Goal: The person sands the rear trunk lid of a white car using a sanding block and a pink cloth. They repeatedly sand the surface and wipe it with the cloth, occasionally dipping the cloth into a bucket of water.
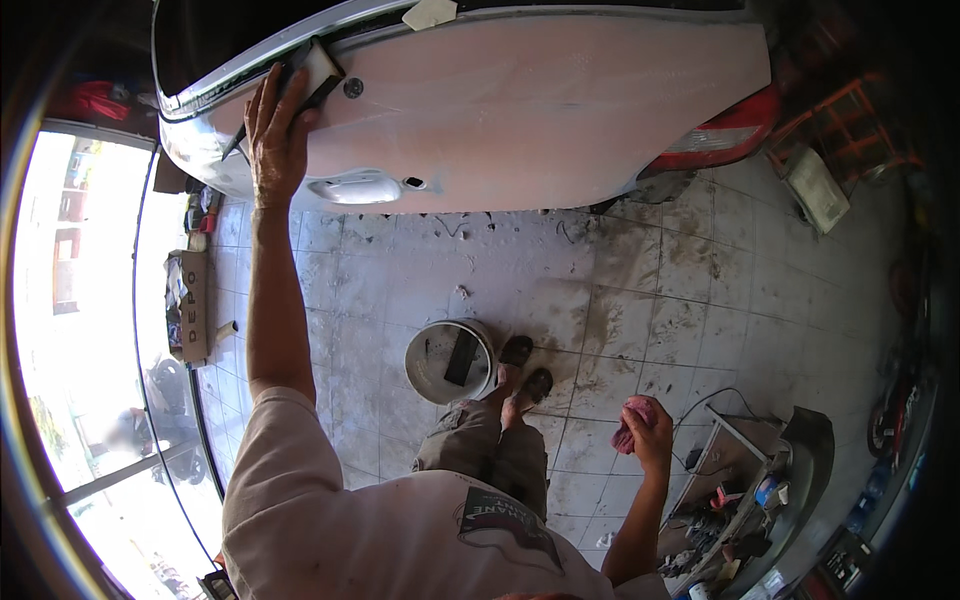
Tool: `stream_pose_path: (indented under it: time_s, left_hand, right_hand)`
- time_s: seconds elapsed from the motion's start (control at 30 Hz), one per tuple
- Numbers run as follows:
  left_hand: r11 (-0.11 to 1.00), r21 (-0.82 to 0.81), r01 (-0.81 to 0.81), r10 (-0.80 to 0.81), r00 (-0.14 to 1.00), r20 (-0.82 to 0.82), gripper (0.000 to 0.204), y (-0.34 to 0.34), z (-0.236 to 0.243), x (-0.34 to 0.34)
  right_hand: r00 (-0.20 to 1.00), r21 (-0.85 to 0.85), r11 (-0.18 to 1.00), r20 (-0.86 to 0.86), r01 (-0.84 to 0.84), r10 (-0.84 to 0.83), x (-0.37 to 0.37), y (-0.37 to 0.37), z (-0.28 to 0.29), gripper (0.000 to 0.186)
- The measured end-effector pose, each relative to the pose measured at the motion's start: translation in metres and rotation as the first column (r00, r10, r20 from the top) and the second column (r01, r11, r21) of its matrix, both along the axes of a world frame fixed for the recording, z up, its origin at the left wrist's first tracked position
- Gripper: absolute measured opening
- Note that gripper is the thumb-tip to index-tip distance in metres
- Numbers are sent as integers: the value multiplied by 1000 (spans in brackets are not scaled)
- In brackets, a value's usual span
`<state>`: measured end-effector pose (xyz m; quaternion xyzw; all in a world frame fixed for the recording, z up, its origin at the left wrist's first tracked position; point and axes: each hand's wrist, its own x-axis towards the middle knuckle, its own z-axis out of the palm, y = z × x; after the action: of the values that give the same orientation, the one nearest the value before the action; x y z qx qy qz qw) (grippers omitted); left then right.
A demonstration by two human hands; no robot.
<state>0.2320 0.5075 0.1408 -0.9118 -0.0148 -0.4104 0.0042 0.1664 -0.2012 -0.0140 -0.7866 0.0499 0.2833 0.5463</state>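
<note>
My left hand (278, 150) reaches up to the side of a car and lies over a long dark sanding block (322, 72). The block's pale upper end shows beside my fingers, and its middle is hidden under the hand. It rests against the pinkish, sanded-looking car body panel (540, 100), left of a small round hole and above a silvery handle recess (355, 188). Low at my right side, my right hand (652, 438) is closed around a crumpled pink-red cloth (630, 422), away from the car.
By my feet stands a whitish bucket (425, 378) with a dark block (461, 357) inside. Wet smears mark the tiled floor (620, 300). A cluttered shelf (720, 500) and a loose grey panel (808, 450) are at right. An orange frame (840, 115) stands beyond; a cardboard box (190, 315) sits left.
</note>
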Motion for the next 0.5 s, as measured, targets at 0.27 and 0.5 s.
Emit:
stream_pose_path:
  time_s: [0.27, 0.5]
  left_hand:
    - [981, -169, 95, -112, 990, -90, 57, 32, 25, -13]
    - [970, 14, 244, -236, 953, -190, 58, -25, 10, -3]
  right_hand:
    - [937, -173, 956, 217, -237, 272, 49, 10, 8, 28]
    - [798, -207, 964, 546, -166, 254, 82, 54, 73, 39]
